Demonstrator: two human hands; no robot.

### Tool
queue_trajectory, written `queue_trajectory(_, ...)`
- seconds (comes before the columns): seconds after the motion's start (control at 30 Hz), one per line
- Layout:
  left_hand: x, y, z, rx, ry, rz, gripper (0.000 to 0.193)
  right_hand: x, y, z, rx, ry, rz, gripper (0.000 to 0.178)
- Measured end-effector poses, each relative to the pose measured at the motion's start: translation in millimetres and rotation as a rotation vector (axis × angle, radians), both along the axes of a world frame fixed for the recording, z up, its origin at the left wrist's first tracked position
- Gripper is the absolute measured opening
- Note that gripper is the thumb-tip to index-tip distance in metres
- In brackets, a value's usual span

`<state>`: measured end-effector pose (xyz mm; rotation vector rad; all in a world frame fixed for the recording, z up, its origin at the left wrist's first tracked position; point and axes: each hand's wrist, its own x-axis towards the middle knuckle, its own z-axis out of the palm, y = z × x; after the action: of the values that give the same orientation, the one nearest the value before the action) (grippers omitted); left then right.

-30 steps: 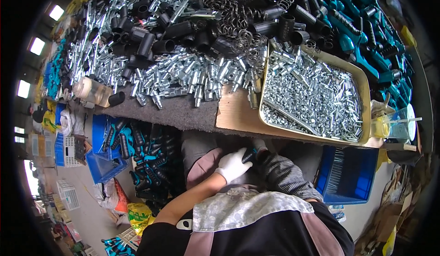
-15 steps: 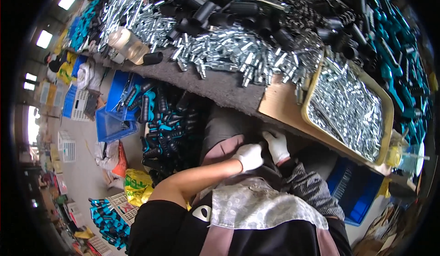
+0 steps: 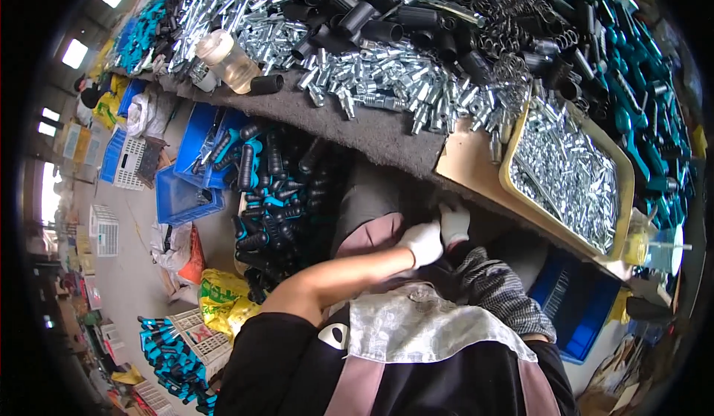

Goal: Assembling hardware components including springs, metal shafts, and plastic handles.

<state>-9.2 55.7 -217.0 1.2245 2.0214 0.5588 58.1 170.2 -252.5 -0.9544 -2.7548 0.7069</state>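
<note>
My two hands, in white gloves, are close together over my lap, just below the front edge of the bench. My left hand [image 3: 422, 245] is closed, its fingers curled away from view. Beside it, almost touching, my right hand [image 3: 454, 224] points up toward the shadow under the bench edge with its fingers drawn together. Whatever lies between the fingers of either hand is too dark and hidden to name. A grey apron [image 3: 416, 325] covers my front.
The bench [image 3: 387, 135] carries heaps of metal sockets [image 3: 439, 100], black sleeves [image 3: 357, 18] and springs [image 3: 506, 14]. A tray [image 3: 509, 164] of small metal parts stands at its right. Black-and-teal handles [image 3: 271, 208] pile up at left; blue crates [image 3: 175, 206] stand beyond.
My left hand has moved right and slightly up, closer to my right hand. The right hand's fingers have gone into the shadow by the bench edge. The whole view has shifted slightly.
</note>
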Motion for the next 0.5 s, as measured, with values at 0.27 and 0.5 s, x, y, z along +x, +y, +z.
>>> queue_trajectory(0.27,1,1,-2,-0.053,-0.012,-0.017,0.033,8,-5,-28,0.104,0.011,-0.114,0.025)
queue_trajectory(0.5,-22,-21,24,0.018,-0.042,-0.045,0.032,-7,-12,29,-1.007,0.473,-0.406,0.025)
